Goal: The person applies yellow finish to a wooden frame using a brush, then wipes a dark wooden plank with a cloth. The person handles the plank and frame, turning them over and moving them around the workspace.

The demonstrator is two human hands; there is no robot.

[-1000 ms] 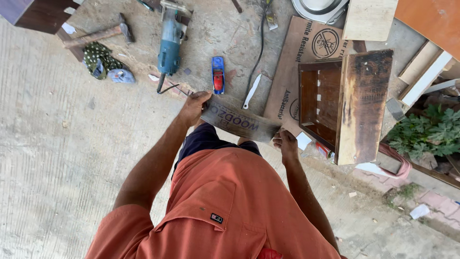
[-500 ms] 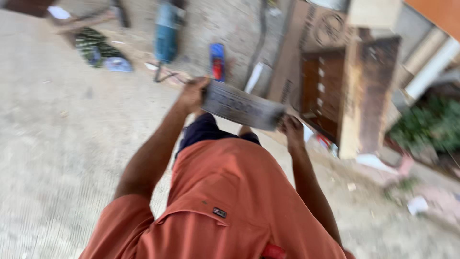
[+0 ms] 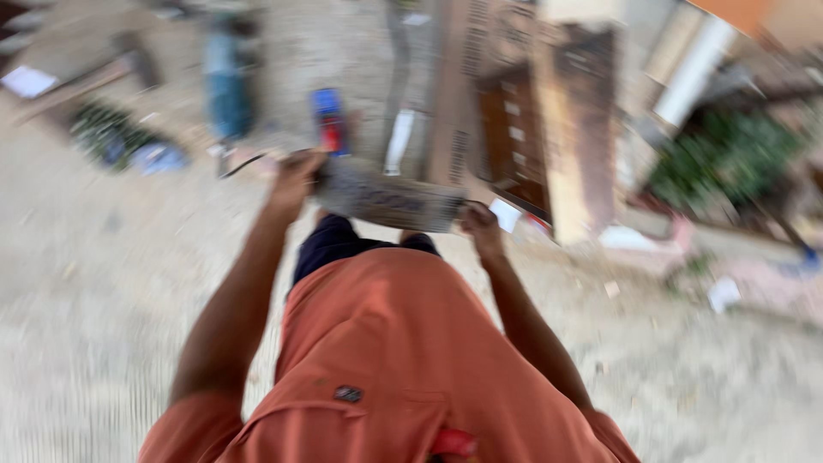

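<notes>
Head view, heavily blurred by motion: both hands hold a grey, weathered plank (image 3: pixel 390 199) level in front of the body, above the concrete floor (image 3: pixel 103 283). The left hand (image 3: pixel 294 176) is closed round its left end, and the right hand (image 3: pixel 482 230) grips its right end. Dark marks run along the plank's face, too smeared to make out.

On the floor beyond the plank lies a flat brown cardboard sheet (image 3: pixel 459 77) with dark print, next to a dark wooden crate (image 3: pixel 549 129) standing open. A small white label or scrap (image 3: pixel 506 214) shows just beside the right hand. Farther left lie a small blue-and-red object (image 3: pixel 328 120), a blue power tool (image 3: pixel 227 81) and a green-patterned glove (image 3: pixel 107 133). A green plant (image 3: pixel 729 159) sits at the right edge.

Compared with half a second ago, the plank sits lower and closer to the body, the grip unchanged, and the blur has grown.
</notes>
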